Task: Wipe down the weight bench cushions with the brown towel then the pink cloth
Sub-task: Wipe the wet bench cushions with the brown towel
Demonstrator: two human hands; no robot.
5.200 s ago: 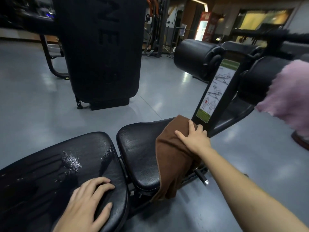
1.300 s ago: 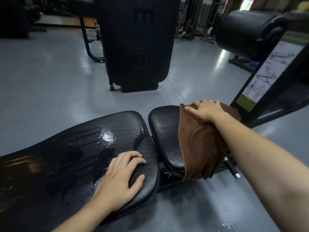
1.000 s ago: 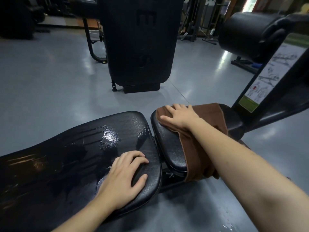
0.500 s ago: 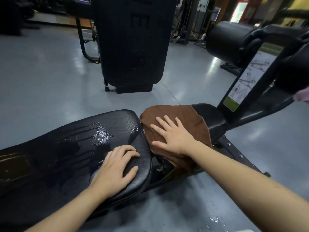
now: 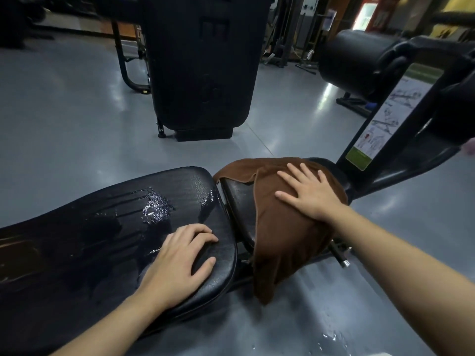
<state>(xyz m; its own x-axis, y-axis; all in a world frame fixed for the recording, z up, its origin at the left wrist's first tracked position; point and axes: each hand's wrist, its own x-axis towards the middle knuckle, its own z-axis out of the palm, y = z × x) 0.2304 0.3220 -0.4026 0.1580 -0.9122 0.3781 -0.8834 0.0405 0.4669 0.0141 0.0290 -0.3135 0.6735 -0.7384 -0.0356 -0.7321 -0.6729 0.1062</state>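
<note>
Nearest us at seven o'clock, the left hand lies on the long back cushion, fingers loosely curled over its right end and holding nothing, just bracing. That cushion is black, glossy and streaked with wet, with a puddle of droplets at about ten o'clock from the hand, so it looks slick to the touch. Just past the gap, at two o'clock from that hand, the right hand lies flat with fingers spread and straight, pressing the brown towel onto the seat cushion. The towel is chocolate brown, soft and limp; it drapes over the cushion's near edge and hangs toward the floor, with one corner folded back at eleven o'clock of the hand. It should be light and slide easily under a flat palm, though bunching it in the middle would give firmer hold. Farther out at one o'clock stands the instruction placard, and a sliver of pink cloth peeks in at three o'clock. Beyond, at twelve, a tall black machine pad.
</note>
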